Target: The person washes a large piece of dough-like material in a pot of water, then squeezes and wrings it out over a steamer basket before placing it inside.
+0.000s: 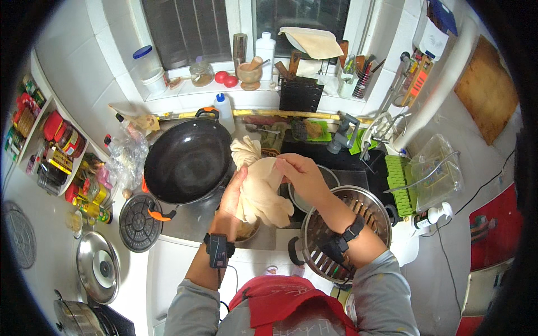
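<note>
A bunched, cream-coloured, cloth-like sheet point(260, 189) is held up before me. My left hand point(231, 195) grips it from the left side, thumb against its front; its fingers are partly hidden behind the folds. With thumb and fingertips, my right hand point(300, 170) pinches the upper right edge of the sheet. One gathered clump sticks up at the top, and loose folds hang toward the lower right. Behind my right hand, a round vessel point(332, 172) stands in the dark sink area, partly covered. Below the sheet a metal bowl point(248, 233) shows in part.
A black wok point(189, 161) with orange-trimmed handles stands on the left. Close by my right forearm is a large steel steamer pot point(311, 252) with a slotted rack. A grey faucet point(342, 134) rises behind the sink point(374, 168). A round black trivet point(141, 222) lies on the left counter.
</note>
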A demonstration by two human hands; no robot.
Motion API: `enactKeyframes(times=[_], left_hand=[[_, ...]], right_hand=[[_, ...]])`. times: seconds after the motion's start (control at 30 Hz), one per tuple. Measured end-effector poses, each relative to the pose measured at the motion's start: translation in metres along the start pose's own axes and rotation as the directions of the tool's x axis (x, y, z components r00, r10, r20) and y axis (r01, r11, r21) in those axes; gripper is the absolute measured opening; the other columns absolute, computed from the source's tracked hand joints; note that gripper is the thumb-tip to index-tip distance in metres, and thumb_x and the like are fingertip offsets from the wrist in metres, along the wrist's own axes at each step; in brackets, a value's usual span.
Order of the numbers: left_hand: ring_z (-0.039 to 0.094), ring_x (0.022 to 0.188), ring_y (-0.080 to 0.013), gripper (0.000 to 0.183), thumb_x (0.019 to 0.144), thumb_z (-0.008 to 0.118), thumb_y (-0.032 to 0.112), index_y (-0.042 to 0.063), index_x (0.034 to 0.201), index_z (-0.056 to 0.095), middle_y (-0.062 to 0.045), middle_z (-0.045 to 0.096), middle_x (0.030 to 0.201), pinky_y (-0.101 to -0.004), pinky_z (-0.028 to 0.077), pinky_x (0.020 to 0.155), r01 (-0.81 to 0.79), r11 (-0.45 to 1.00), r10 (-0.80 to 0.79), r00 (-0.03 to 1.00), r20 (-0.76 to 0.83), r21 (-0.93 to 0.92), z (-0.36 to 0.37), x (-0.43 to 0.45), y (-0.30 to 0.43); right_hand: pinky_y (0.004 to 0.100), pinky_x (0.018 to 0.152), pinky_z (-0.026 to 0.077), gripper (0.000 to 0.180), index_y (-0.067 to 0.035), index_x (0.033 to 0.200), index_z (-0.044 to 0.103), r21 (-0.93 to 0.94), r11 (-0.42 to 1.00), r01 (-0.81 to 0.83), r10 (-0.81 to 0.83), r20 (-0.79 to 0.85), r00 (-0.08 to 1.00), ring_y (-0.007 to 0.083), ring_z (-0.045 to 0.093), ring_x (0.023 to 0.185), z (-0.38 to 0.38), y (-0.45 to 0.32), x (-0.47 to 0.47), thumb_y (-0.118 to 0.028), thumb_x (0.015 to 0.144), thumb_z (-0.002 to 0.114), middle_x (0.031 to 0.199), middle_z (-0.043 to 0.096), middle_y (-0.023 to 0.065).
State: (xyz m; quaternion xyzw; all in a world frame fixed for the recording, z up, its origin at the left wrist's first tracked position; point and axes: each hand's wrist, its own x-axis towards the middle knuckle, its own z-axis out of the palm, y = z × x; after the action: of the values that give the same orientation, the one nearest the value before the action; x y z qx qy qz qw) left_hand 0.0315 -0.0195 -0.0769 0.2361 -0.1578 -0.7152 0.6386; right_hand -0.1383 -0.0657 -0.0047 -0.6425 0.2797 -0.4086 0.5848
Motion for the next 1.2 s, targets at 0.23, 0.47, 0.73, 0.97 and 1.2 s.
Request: enactKeyframes(times=[0.23, 0.47, 0.73, 0.97, 1.2], left_hand=[[0.054, 0.103, -0.0229, 0.064, 0.077, 0.065, 0.020, 0.004, 0.131, 0.035, -0.010, 0.052, 0.117, -0.0348, 0.045, 0.088, 0.028, 0.958, -0.075, 0.985, 0.154, 0.286, 0.018, -0.015, -0.008], [0.054, 0.102, -0.0243, 0.070, 0.068, 0.051, -0.001, 0.007, 0.135, 0.031, -0.013, 0.053, 0.115, -0.0321, 0.045, 0.085, 0.063, 0.954, -0.079, 0.996, 0.045, 0.295, 0.021, -0.027, -0.020], [0.055, 0.101, -0.0239, 0.055, 0.074, 0.051, 0.010, 0.007, 0.128, 0.040, -0.011, 0.054, 0.114, -0.0365, 0.044, 0.088, 0.020, 0.994, -0.013, 0.998, -0.066, 0.104, 0.004, -0.030, 0.006], [0.052, 0.106, -0.0221, 0.043, 0.089, 0.050, 0.031, 0.007, 0.124, 0.042, -0.009, 0.052, 0.117, -0.0379, 0.042, 0.092, -0.219, 0.967, 0.221, 0.975, 0.000, 0.128, 0.033, -0.011, 0.010], [0.050, 0.110, -0.0223, 0.052, 0.090, 0.047, 0.042, 0.007, 0.127, 0.039, -0.010, 0.050, 0.122, -0.0369, 0.041, 0.094, -0.170, 0.978, 0.162, 0.984, 0.070, 0.120, 0.027, -0.019, 0.011]], right_hand=[[0.0219, 0.061, 0.046, 0.024, -0.001, 0.096, 0.057, 0.260, 0.955, -0.141, 0.150, -0.015, 0.989, 0.0077, 0.054, 0.070, 0.006, -0.016, 0.012, -0.023, 0.091, 0.048, 0.082, 0.056, 0.0011], [0.0271, 0.069, 0.049, 0.019, -0.001, 0.099, 0.054, 0.357, 0.916, 0.181, -0.101, -0.232, 0.967, 0.0134, 0.056, 0.079, -0.002, -0.035, 0.038, -0.018, 0.091, 0.049, 0.089, 0.057, 0.0046], [0.0255, 0.071, 0.046, 0.013, -0.005, 0.097, 0.056, 0.163, 0.926, 0.342, -0.231, -0.473, 0.850, 0.0115, 0.055, 0.079, -0.037, -0.100, 0.035, -0.008, 0.090, 0.046, 0.086, 0.057, 0.0034], [0.0333, 0.073, 0.044, 0.010, -0.005, 0.082, 0.059, -0.533, 0.733, 0.423, -0.310, 0.293, 0.905, 0.0264, 0.054, 0.085, -0.018, -0.039, 0.013, -0.006, 0.072, 0.057, 0.090, 0.053, 0.0119], [0.0367, 0.071, 0.045, 0.022, -0.005, 0.086, 0.061, -0.648, 0.505, 0.571, -0.263, 0.514, 0.816, 0.0299, 0.054, 0.085, -0.005, -0.024, 0.001, -0.018, 0.068, 0.065, 0.094, 0.053, 0.0121]])
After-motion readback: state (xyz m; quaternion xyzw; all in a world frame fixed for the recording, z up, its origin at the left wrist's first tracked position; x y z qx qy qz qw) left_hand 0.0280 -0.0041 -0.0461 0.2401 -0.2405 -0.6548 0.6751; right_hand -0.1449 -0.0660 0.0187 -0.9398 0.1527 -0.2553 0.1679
